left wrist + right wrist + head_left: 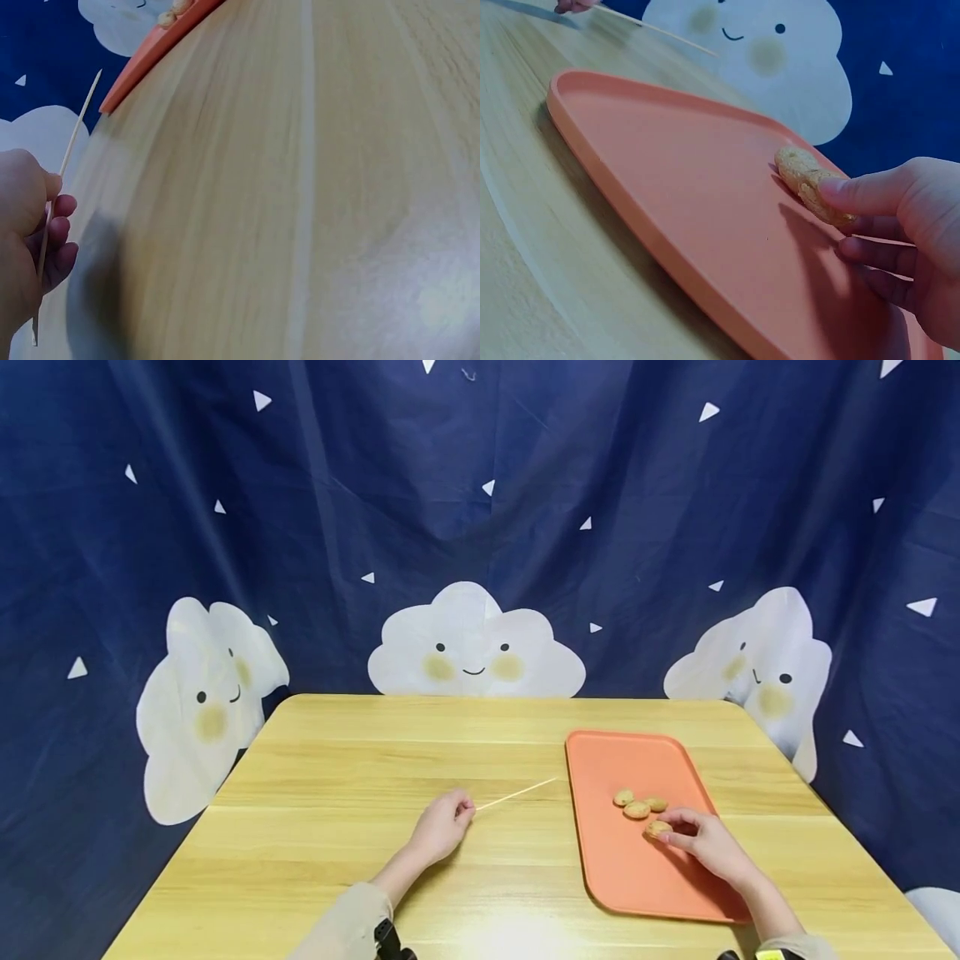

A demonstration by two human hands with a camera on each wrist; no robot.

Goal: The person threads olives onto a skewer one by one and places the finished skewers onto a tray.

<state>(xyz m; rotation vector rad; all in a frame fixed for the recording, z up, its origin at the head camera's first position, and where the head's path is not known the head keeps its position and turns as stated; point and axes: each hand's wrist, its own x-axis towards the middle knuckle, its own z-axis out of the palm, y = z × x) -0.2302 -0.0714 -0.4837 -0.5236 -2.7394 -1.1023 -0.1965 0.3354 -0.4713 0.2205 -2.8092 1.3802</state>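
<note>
the tan, lumpy piece [658, 829] you pinch between the thumb and fingers of your right hand [701, 841] is over the near half of the orange tray [626, 760]; whether it touches the tray's surface, you cannot tell from these views. your other fingers on that hand spread loosely below it, as the right wrist view shows. just beyond the pinched piece, three more pieces [637, 810] of the same tan kind lie close together on the tray, a little to the left.

your left hand [441, 828] is out to the left of the tray, over the tabletop [375, 752], with its fingers curled and its thumb clamping a thin wooden stick [517, 793]. the stick slants up and away to the right, its pointed tip just beside the tray's left rim but apart from it; in the left wrist view its other end sticks out past the heel of your hand.

the tray lies lengthwise on the right part of the wood-grained tabletop. pale sleeves [347, 925] cover your forearms. behind the tabletop hangs a dark blue curtain [450, 527] with white triangles and smiling clouds [472, 647].
</note>
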